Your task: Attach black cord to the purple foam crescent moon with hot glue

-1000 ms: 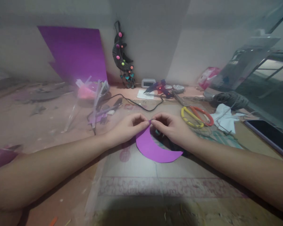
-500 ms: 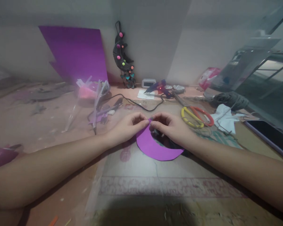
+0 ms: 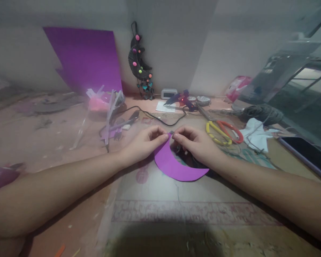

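Observation:
A purple crescent (image 3: 173, 166), cut from flat sheet, lies over the table mat with its rounded edge toward me. My left hand (image 3: 149, 141) pinches its upper tip between thumb and fingers. Right beside it, my right hand (image 3: 194, 141) is closed in a pinch at the same tip. A small dark grey bit of what looks like yarn (image 3: 172, 132) shows between the fingertips of both hands. The crescent's inner edge is partly covered by my right hand.
Scissors (image 3: 224, 132) with yellow and red handles lie right of my hands, near grey yarn (image 3: 264, 113) and a phone (image 3: 306, 155). Behind are a glue gun (image 3: 180, 100), a dark moon ornament (image 3: 135, 64) and a purple sheet (image 3: 88, 59). Clear sticks (image 3: 111, 117) lie left.
My right hand has shifted slightly right, its fingertips a little farther from the left hand's. The dark bit at the crescent's tip shows more clearly.

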The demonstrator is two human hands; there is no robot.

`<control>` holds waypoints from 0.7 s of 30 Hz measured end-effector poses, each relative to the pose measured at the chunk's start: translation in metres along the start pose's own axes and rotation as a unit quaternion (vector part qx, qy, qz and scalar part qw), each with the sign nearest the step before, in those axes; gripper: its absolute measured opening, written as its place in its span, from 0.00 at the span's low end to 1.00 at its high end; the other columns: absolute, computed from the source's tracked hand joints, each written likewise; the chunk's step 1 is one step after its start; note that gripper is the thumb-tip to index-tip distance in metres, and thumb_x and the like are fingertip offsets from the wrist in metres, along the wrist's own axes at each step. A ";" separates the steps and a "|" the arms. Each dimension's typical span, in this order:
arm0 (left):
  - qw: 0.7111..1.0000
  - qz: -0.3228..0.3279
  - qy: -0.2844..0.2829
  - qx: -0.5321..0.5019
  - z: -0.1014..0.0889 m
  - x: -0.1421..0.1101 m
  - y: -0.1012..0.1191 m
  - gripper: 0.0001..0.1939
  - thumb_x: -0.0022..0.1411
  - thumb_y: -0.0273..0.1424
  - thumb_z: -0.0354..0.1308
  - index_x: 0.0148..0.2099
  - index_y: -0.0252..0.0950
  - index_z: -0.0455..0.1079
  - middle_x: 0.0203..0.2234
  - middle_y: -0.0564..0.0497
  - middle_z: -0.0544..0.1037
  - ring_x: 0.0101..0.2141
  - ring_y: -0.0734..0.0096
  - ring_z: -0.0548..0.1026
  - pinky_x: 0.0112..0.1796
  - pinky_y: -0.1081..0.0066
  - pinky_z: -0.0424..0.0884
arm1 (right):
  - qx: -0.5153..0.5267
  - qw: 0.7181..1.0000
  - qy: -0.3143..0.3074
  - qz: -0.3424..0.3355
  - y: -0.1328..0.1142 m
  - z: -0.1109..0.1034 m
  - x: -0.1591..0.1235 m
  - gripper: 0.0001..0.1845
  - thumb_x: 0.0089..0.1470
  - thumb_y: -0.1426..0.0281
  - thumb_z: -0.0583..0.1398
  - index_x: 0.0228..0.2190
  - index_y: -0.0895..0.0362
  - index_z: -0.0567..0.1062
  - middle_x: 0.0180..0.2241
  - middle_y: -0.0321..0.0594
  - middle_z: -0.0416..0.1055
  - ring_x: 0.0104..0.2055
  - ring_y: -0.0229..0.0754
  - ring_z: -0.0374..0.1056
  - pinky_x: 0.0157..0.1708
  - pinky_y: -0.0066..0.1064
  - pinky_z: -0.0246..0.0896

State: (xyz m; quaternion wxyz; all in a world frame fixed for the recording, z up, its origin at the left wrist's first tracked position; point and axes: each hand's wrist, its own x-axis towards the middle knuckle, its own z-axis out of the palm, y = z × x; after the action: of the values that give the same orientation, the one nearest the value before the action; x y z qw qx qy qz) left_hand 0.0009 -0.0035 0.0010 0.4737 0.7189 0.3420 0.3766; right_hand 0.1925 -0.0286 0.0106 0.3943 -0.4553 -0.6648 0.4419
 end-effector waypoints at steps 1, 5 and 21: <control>1.000 0.000 -0.001 0.003 0.000 0.000 0.000 0.12 0.62 0.38 0.57 0.35 0.33 0.68 0.27 0.53 0.71 0.28 0.75 0.68 0.30 0.74 0.64 | -0.002 1.000 0.000 0.000 0.000 0.000 0.000 0.13 0.56 0.59 0.59 0.30 0.57 0.70 0.25 0.35 0.73 0.21 0.32 0.61 0.22 0.26 0.56; 1.000 0.010 -0.008 0.007 0.000 0.000 0.001 0.12 0.63 0.38 0.56 0.35 0.33 0.68 0.28 0.53 0.72 0.29 0.75 0.68 0.30 0.74 0.64 | 0.002 1.000 -0.007 0.001 0.001 0.001 0.000 0.13 0.55 0.60 0.59 0.29 0.57 0.69 0.26 0.36 0.72 0.22 0.32 0.62 0.22 0.25 0.56; 0.999 -0.015 -0.021 -0.048 0.001 -0.001 0.000 0.12 0.63 0.39 0.57 0.35 0.35 0.69 0.27 0.53 0.73 0.28 0.75 0.69 0.30 0.74 0.65 | 0.012 1.000 -0.006 -0.022 -0.001 0.000 0.000 0.14 0.56 0.68 0.58 0.44 0.57 0.71 0.28 0.34 0.69 0.24 0.32 0.61 0.23 0.25 0.56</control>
State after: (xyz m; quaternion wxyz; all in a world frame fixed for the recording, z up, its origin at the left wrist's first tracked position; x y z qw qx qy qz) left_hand 0.0020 -0.0047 0.0007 0.5203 0.6976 0.3248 0.3703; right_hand 0.1919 -0.0288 0.0116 0.4058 -0.4329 -0.6715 0.4439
